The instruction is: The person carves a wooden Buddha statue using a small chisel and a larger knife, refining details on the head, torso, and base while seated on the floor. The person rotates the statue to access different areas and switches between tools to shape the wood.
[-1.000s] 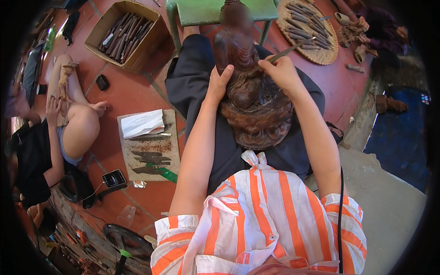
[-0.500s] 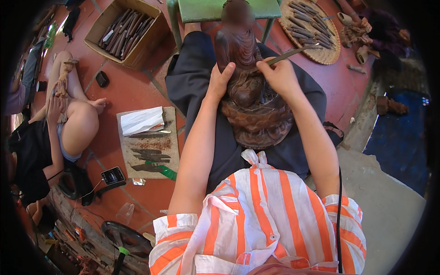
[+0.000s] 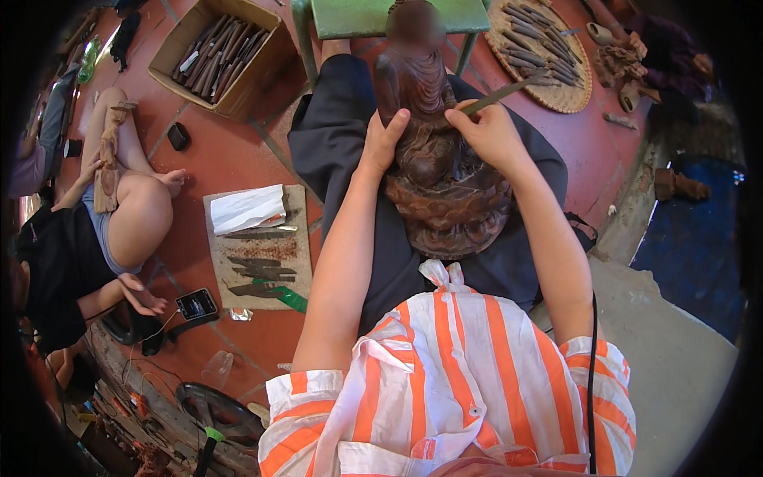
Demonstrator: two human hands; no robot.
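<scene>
- i see the left hand (image 3: 386, 139) holding the carved statue (image 3: 431, 163) by its left side, thumb in front; its other fingers are hidden from me.
- my view has the right hand (image 3: 486, 135) pinching a thin tool (image 3: 505, 97) between thumb and fingers, the long end slanting up and to the right; i can't tell if the near end touches the wood.
- the statue sits between the legs in dark trousers (image 3: 334, 143), base toward the striped shirt (image 3: 469, 358), head by the green stool (image 3: 350, 20).
- left of the legs i get a mat (image 3: 299, 216) bearing white paper (image 3: 246, 210) and dark flat tools (image 3: 261, 269).
- beyond it, a cardboard box (image 3: 258, 79) full of tools.
- at far left, a seated co-worker's hand touches a wooden carving (image 3: 106, 179).
</scene>
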